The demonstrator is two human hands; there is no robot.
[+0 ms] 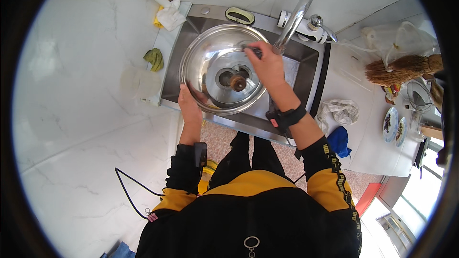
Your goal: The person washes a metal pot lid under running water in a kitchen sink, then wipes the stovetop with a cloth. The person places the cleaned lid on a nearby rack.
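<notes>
A round, shiny steel lid point(200, 55) with a brown knob point(238, 83) at its middle lies over the stainless steel sink point(311, 75). My left hand point(189, 104) grips its rim at the lower left, the thumb up on the edge. At the upper right of the lid, my right hand point(267, 62) presses a dark scrubber point(255, 52) against the inner side of the rim. The fingers cover much of the scrubber, so its material is hard to tell. Close above that hand is the spout of the chrome faucet point(292, 25).
A pale green oval brush point(239, 16) sits on the sink's back ledge. Left of the sink lie a green cloth point(154, 60) and a white cloth point(171, 18). On the right counter are a crumpled white cloth point(340, 111), a blue cloth point(339, 141), plates point(391, 124) and a straw broom point(398, 68).
</notes>
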